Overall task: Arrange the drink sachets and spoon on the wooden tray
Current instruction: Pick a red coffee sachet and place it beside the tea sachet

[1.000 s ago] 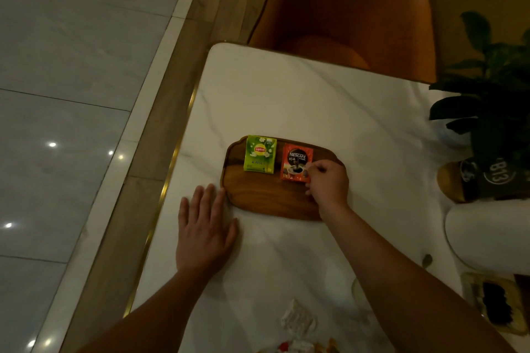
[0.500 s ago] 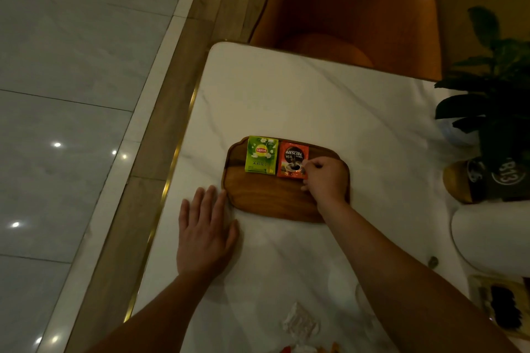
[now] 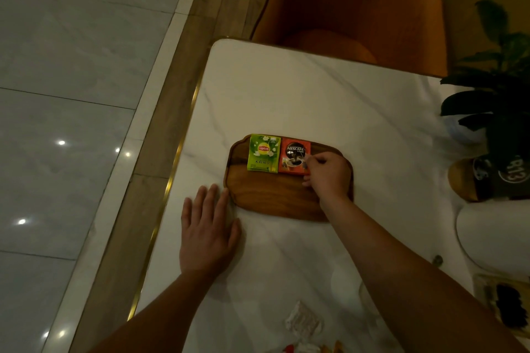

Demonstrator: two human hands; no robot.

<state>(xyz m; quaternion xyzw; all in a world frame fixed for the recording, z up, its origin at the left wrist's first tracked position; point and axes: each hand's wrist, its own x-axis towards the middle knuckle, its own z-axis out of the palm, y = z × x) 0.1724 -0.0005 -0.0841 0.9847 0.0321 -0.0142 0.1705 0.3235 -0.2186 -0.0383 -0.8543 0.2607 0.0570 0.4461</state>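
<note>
While the right hand is curling over the wooden tray, its fingertips are pinching the right edge of the red Nescafe sachet. That sachet is lying flat, long axis running away from the person, printed top at the far end, touching the green Lipton sachet on its left. Since a second ago it is sitting squarer and closer against the green one. The left hand is resting open and flat on the white table, fingertips at the tray's near-left rim.
</note>
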